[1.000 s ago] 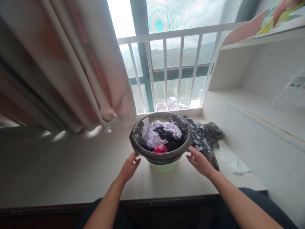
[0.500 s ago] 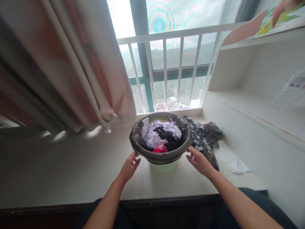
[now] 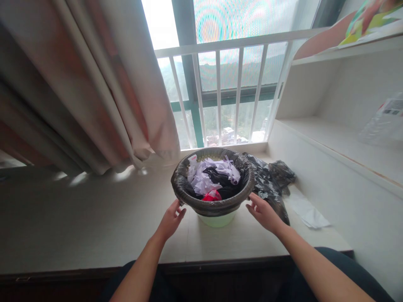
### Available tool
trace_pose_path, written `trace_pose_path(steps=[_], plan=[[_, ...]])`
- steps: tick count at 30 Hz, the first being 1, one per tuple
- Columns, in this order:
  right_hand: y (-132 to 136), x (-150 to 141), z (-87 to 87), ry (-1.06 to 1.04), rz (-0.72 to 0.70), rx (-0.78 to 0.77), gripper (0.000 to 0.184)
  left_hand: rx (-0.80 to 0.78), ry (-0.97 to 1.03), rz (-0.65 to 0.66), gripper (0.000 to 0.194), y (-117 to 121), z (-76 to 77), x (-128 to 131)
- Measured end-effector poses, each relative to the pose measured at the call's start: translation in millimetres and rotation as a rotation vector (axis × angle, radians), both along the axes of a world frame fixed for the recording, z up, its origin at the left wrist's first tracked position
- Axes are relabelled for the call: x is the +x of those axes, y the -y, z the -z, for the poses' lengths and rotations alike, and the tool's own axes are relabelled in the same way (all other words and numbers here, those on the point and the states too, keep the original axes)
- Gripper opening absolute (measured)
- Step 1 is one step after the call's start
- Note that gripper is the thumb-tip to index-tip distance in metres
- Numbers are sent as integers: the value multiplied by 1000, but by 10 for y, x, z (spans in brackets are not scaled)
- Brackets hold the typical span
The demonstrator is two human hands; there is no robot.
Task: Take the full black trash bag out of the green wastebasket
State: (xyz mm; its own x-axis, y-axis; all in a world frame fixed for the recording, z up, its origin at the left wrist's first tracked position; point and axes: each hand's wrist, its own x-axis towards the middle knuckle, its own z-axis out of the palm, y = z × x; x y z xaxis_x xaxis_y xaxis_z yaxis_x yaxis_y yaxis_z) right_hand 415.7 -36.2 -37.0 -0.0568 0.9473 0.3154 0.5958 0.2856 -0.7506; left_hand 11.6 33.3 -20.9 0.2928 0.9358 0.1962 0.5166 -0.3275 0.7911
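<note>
A pale green trash bin [image 3: 217, 221] stands on the light wooden ledge, lined with a black garbage bag [image 3: 217, 207] folded down over its rim. Inside lie crumpled white paper strips [image 3: 204, 178], dark plastic and a red wrapper [image 3: 212, 195]. My left hand [image 3: 171, 218] is at the near left of the rim, its curled fingers gripping the bag's edge. On the opposite side, my right hand [image 3: 262, 212] pinches the bag's edge at the near right. Both fingertips are partly hidden by the bag.
Right of the bin lies another crumpled black plastic bag [image 3: 267, 180], with flat white paper [image 3: 308, 209] beside it. A curtain [image 3: 126, 84] hangs left. Behind are a white railing [image 3: 239, 92] and window. A shelf [image 3: 340, 130] on the right holds a clear plastic container [image 3: 382, 121].
</note>
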Motion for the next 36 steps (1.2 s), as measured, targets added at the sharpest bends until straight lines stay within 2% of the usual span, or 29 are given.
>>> trace_pose_path(steps=[15, 24, 30, 33, 36], plan=[[15, -15, -19, -5, 21, 55, 29, 3, 27, -5, 47, 18, 10, 4], [16, -13, -19, 9, 31, 106, 21, 124, 24, 7, 39, 41, -66, 20], [28, -22, -81, 15, 17, 139, 17, 172, 75, -36, 34, 34, -86, 22], [29, -42, -117, -16, 10, 160, 14, 182, 138, -92, 28, 49, -60, 10], [29, -66, -162, -72, 7, 168, 15, 193, 189, -162, 31, 84, -34, -10]])
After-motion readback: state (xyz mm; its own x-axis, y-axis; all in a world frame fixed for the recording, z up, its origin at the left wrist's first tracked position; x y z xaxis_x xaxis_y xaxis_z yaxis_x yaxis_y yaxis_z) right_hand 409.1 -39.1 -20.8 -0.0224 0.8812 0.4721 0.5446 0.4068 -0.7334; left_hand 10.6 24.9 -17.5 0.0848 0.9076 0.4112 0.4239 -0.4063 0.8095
